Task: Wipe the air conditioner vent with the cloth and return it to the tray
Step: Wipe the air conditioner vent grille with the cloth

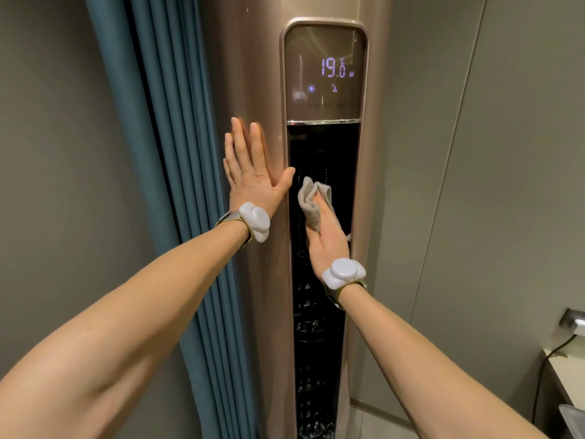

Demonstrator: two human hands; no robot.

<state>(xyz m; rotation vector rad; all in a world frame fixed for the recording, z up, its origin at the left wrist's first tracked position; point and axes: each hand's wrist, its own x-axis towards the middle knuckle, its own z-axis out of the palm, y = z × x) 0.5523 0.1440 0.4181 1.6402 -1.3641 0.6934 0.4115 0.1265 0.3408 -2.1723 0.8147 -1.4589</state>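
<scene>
A tall rose-gold standing air conditioner (250,74) fills the middle of the head view. Its dark display (323,71) reads 19.0 in violet digits. Below the display runs a long black air outlet slot (319,312). My left hand (250,166) lies flat with straight fingers against the unit's casing, just left of the slot. My right hand (329,236) reaches into the slot and holds a crumpled grey cloth (311,198) against its dark inside. The right fingers are hidden behind the cloth. Both wrists carry white devices on straps.
Teal pleated curtains (164,153) hang left of the unit against a grey wall. On the right is a grey panelled wall with a socket (574,321) and a black cable running down to a pale counter edge (563,378).
</scene>
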